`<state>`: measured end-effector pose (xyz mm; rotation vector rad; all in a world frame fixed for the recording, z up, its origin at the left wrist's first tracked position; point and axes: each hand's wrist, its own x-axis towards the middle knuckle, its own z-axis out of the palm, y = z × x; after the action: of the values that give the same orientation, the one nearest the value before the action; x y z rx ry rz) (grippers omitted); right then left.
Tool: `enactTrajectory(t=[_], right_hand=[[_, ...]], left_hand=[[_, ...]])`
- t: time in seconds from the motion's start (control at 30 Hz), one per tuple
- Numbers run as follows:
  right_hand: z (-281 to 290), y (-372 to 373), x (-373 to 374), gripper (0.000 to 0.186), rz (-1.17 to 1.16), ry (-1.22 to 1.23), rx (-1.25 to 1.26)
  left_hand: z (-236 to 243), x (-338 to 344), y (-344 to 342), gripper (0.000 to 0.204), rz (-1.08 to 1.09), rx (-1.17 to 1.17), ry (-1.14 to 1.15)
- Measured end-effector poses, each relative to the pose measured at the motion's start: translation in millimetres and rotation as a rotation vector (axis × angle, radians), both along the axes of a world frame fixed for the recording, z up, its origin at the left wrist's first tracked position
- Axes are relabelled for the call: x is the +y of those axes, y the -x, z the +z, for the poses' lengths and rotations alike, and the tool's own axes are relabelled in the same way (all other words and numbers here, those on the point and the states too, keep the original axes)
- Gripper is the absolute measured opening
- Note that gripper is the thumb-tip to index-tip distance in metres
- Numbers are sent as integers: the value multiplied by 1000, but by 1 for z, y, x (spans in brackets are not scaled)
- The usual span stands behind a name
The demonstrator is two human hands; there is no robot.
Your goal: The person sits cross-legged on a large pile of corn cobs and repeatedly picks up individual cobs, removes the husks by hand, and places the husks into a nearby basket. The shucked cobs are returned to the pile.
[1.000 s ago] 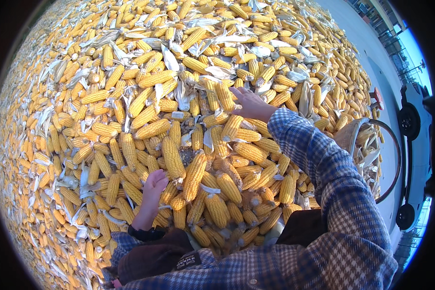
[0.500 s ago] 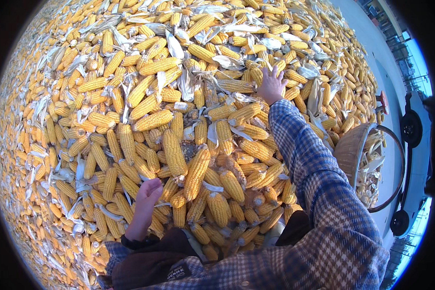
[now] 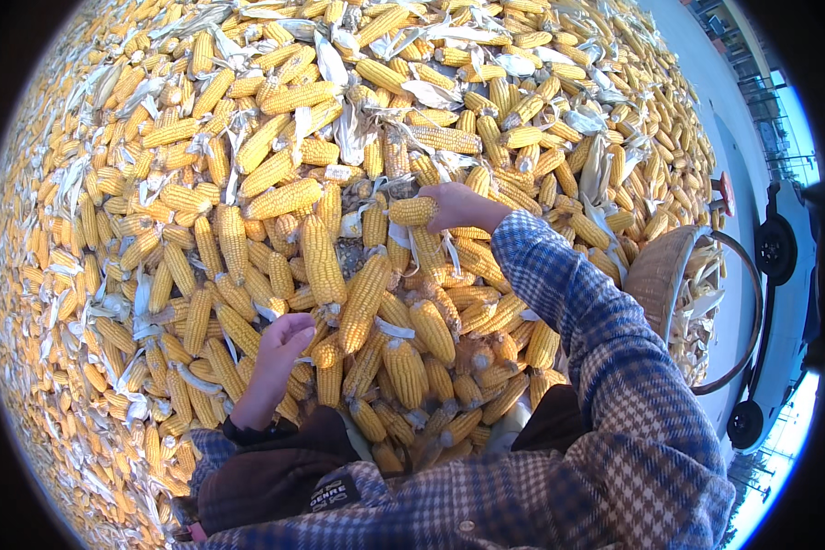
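Observation:
My right hand [image 3: 456, 207] is wrapped round the end of a yellow corn cob [image 3: 412, 212], which points leftward over the middle of the heap. My left hand [image 3: 282, 356] hovers low over the heap near my lap, its fingers curled together and nothing visible in them. Beneath and around both hands lie bare yellow cobs, among them a large one [image 3: 322, 261] and another leaning beside it [image 3: 365, 302]. Pale dry husks [image 3: 351, 151] are scattered between the cobs.
A woven basket [image 3: 655, 275] with a hoop handle stands to my right, holding dry husks [image 3: 697, 312]. Beyond it are grey pavement [image 3: 733, 156], a red object [image 3: 724, 193] at the heap's edge and a parked light-coloured vehicle [image 3: 784, 302].
My right hand has come back from the far right of the heap toward the middle and now grips a corn cob. It was spread and empty before. My left hand has barely moved.

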<state>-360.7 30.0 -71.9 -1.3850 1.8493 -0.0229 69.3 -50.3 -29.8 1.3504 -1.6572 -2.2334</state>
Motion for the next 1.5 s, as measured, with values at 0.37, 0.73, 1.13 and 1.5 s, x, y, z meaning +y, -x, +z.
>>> enactTrajectory(t=[0.37,0.73,1.13,1.5], right_hand=[[1,-21,11,67,14,226,49],[-27,-72,-40,44,-304,-108,340],[49,-108,18,14,-582,158,-756],[100,-188,-9,19,-825,190,-1402]], left_hand=[[1,2,7,31,-67,6,-17],[5,9,1,31,-74,55,-4],[8,-12,26,45,-243,227,617],[34,-7,32,78,-145,447,-99]])
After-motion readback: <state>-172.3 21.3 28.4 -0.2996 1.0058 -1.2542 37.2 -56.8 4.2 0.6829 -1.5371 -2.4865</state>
